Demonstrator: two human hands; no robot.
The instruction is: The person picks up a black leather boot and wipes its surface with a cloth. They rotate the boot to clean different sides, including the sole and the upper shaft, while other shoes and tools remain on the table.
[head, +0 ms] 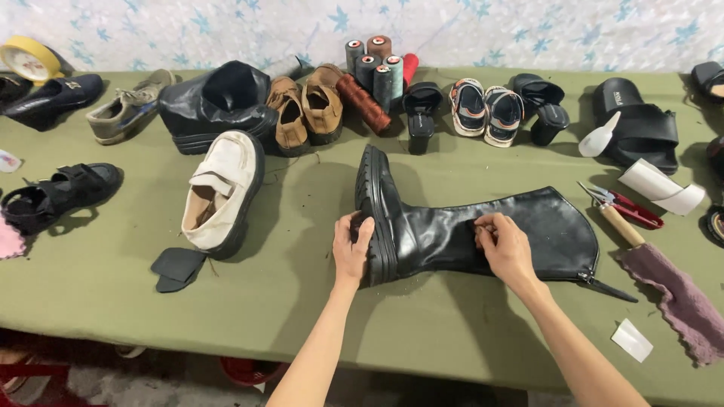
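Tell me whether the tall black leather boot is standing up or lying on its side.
Lying on its side: the tall black leather boot rests flat on the green table, sole facing left, shaft stretched right.

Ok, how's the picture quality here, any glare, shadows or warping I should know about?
Head view: sharp throughout; soft sheen on the black boot; soft shadows fall beside the shoes and under the left hand and right hand; the table edge bows, a wide-angle warp.
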